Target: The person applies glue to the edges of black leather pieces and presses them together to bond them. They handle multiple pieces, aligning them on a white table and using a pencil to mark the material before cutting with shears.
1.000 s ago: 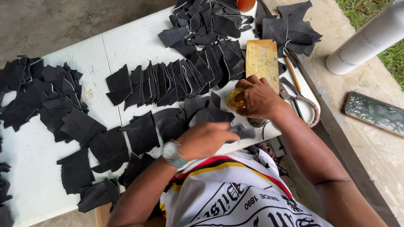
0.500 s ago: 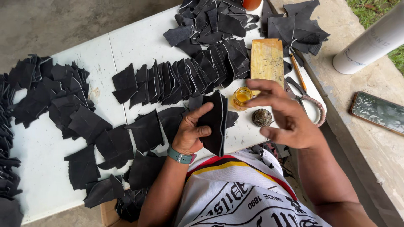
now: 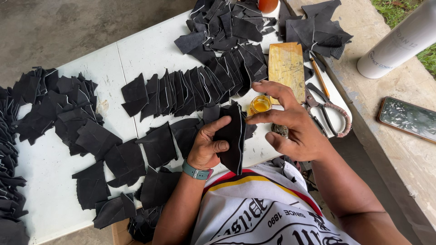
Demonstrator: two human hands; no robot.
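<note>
A white desk (image 3: 150,50) carries many black cut pieces (image 3: 190,90), laid in overlapping rows and loose heaps across it. Near its right end lies a yellowish wooden block (image 3: 286,66), with scissors (image 3: 329,113) just beside it. The left hand (image 3: 209,145) is closed around a black piece (image 3: 234,136), held upright above the desk's near edge, thumb pressed on its face. The right hand (image 3: 293,122) has thumb and forefinger pinched together at the piece's upper edge, the other fingers spread. Just behind them sits a small jar of amber liquid (image 3: 260,104).
</note>
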